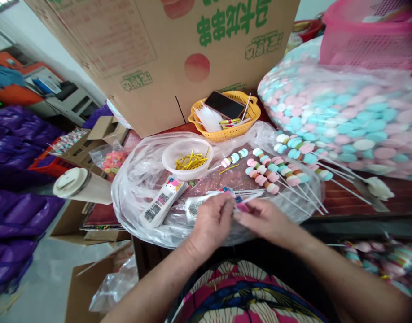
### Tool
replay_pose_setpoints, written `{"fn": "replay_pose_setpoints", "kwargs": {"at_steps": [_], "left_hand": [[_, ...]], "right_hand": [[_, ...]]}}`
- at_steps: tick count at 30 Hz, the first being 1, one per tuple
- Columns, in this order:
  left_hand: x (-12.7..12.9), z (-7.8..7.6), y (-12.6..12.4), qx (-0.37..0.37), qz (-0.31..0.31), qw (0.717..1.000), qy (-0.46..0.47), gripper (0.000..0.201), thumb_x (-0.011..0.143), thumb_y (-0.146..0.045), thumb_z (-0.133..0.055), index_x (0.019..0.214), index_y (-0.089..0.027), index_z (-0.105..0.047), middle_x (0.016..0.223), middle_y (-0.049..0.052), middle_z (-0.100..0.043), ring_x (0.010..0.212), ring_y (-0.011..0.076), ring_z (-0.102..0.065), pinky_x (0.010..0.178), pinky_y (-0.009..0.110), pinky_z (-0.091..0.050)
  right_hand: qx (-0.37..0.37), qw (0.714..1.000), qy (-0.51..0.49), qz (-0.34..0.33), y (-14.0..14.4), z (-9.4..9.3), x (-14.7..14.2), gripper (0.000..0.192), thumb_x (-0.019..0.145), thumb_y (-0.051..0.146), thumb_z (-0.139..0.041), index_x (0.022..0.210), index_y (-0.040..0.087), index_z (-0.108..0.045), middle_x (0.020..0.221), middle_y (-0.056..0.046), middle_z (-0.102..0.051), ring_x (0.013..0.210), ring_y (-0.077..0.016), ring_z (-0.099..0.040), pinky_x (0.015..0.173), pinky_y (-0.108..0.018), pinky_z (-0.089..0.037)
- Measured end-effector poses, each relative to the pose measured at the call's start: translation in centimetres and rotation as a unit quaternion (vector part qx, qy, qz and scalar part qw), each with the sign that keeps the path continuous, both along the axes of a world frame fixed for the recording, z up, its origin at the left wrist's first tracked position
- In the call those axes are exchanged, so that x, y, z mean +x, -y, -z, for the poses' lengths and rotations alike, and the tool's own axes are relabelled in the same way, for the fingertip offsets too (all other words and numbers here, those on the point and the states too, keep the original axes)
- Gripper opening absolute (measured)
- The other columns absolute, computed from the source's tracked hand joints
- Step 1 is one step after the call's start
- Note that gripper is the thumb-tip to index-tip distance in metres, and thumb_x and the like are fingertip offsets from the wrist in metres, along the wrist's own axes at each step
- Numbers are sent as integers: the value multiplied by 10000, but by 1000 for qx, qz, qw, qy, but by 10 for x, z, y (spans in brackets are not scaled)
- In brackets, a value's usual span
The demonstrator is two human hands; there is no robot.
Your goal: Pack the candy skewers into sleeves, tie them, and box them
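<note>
Close together over the near edge of the table, my two hands pinch a small printed plastic wrapper (241, 204) with pink and blue on it. My left hand (211, 220) has thumb and fingers closed at its left side. My right hand (268, 220) grips the right side, fingers partly hidden. A stack of printed wrappers (164, 202) lies left of my hands, and another small pile (191, 208) sits beside my left hand. White sticks (251, 193) lie just beyond. To the right rest several marshmallow skewers (271, 172); a shorter skewer (234, 158) lies farther back.
A white bowl (187, 147) holds gold twist ties. Behind it stands a yellow basket (222, 133) with a phone (224, 105), before a large cardboard box (172, 54). A big bag of marshmallows (354, 121) fills the right. A lidded cup (85, 185) stands left.
</note>
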State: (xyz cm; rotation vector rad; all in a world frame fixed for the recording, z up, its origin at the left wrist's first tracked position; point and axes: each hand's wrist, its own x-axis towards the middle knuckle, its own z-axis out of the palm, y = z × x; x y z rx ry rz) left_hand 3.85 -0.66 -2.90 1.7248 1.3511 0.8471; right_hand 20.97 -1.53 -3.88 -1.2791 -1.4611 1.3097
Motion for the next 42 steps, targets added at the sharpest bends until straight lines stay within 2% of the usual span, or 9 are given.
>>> {"fn": "replay_pose_setpoints", "kwargs": {"at_steps": [4, 7, 12, 17, 21, 23, 29, 35, 42], "left_hand": [[-4, 6, 11, -92, 10, 990, 105, 203, 876, -362, -516, 944, -184, -586, 755, 23, -606, 678, 143, -559, 646, 253, -436], [-16, 3, 8, -264, 192, 926, 189, 339, 903, -475, -456, 890, -157, -573, 768, 39, -596, 666, 134, -550, 625, 246, -442], [-33, -10, -9, -243, 259, 934, 32, 257, 886, -397, -476, 783, -170, -537, 688, -17, -514, 604, 105, -462, 583, 220, -396], [-38, -8, -20, -292, 211, 933, 13, 211, 847, -280, -426, 691, -170, -515, 657, -7, -529, 608, 116, -475, 575, 227, -395], [-38, -4, -25, -367, 317, 874, 26, 186, 785, -191, -434, 614, -160, -498, 611, 5, -530, 564, 116, -505, 571, 233, -431], [-37, -9, -25, -335, 364, 868, -55, 195, 815, -226, -443, 637, -166, -494, 604, 3, -525, 561, 128, -514, 582, 250, -451], [-45, -18, -10, 62, 290, 888, -351, 192, 856, -140, -437, 883, -139, -627, 868, 114, -664, 778, 237, -606, 718, 364, -493], [-58, 2, -9, 5, -9, 1000, -28, 206, 864, -243, -503, 770, -164, -668, 730, 66, -654, 702, 175, -589, 669, 279, -457], [-47, 10, -17, -286, -180, 882, 328, 219, 660, -343, -685, 587, -144, -630, 496, -6, -553, 418, 66, -378, 418, 208, -242]], "right_hand": [[-91, 994, -59, -15, 17, 6, -25, 323, 874, 469, -487, 700, 199, -519, 494, 37, -530, 409, -115, -503, 435, -243, -435], [-52, 997, -51, -15, 19, 7, -31, 282, 898, 405, -462, 705, 205, -509, 486, 40, -544, 437, -119, -543, 489, -243, -467], [114, 985, 132, 2, 3, 3, -32, 247, 898, 247, -452, 666, 203, -525, 523, 18, -577, 468, -119, -541, 458, -225, -429], [530, 765, 363, -44, -10, -11, -28, 306, 915, 104, -370, 1113, 139, -601, 1118, -150, -674, 1145, -266, -550, 1009, -510, -387], [554, 656, 449, -247, -11, -9, -23, 323, 912, 104, -365, 1135, 89, -600, 988, -137, -689, 1054, -265, -568, 1071, -561, -291], [498, 675, 458, -295, -9, -2, -23, 256, 879, 99, -410, 978, 93, -647, 811, -116, -681, 894, -255, -604, 1026, -536, -351], [-27, 922, 205, -328, -23, -2, -28, 374, 955, 302, -281, 735, 178, -557, 488, 17, -496, 473, -150, -521, 559, -284, -471], [117, 879, 443, -134, -101, -6, -16, 360, 977, 317, -335, 875, 164, -644, 807, -65, -649, 732, -162, -594, 665, -259, -423], [178, 814, 540, -121, -125, 20, -20, 273, 929, 150, -375, 977, 126, -642, 958, -155, -636, 930, -240, -577, 770, -318, -409]]}}
